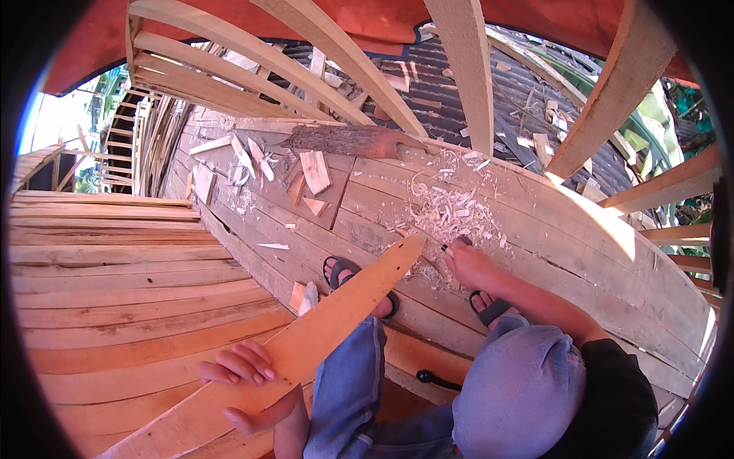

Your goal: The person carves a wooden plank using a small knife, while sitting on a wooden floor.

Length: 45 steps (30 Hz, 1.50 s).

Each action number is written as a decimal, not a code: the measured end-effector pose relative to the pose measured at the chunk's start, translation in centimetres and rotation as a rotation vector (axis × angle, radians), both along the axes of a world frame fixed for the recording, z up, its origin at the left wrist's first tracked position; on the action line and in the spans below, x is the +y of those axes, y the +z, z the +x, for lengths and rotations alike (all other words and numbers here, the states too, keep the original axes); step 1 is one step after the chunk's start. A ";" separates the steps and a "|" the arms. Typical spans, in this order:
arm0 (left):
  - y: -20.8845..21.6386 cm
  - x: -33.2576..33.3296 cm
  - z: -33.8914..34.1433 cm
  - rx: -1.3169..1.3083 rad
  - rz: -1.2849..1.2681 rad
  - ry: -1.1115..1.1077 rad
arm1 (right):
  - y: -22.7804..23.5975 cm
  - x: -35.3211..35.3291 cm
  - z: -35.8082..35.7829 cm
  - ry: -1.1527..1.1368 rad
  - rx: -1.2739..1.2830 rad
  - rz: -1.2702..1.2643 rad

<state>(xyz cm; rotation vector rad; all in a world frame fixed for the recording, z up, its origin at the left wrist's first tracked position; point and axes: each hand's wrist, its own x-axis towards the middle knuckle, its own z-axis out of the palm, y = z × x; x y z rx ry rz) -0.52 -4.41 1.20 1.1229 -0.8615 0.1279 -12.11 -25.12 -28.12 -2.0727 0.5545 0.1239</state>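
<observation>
A long, flat wooden plank [348, 306] slants across my lap and the deck, its narrow tip pointing away from me. My left hand [248, 375] is wrapped round its near part, fingers over the face and thumb at the near edge. At the far tip, my right hand [474, 264] is closed on the dark handle of a bladed tool, which looks like a knife [428, 239]. Its thin blade lies beside the plank's end; whether it touches the wood I cannot tell. Wood shavings [455, 214] are heaped just beyond the tip.
My sandalled feet stand on the curved plank deck [612, 291]. Wood offcuts [314, 172] and a bark-covered slab [344, 141] lie ahead. Stacked boards [122, 283] fill the left. Upright curved ribs [466, 76] line the far edge below a red tarp [550, 27]. A black object [436, 379] lies between my legs.
</observation>
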 end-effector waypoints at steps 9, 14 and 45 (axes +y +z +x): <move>0.0 0.2 0.0 0.011 0.001 -0.009 | 0.4 0.2 0.3 0.002 -0.090 0.055; -0.1 0.8 -0.2 0.008 0.039 0.004 | -2.6 0.3 -0.2 -0.017 0.063 0.045; 0.0 0.1 -0.1 -0.012 0.040 0.032 | -3.3 0.2 -0.2 -0.126 -0.088 0.137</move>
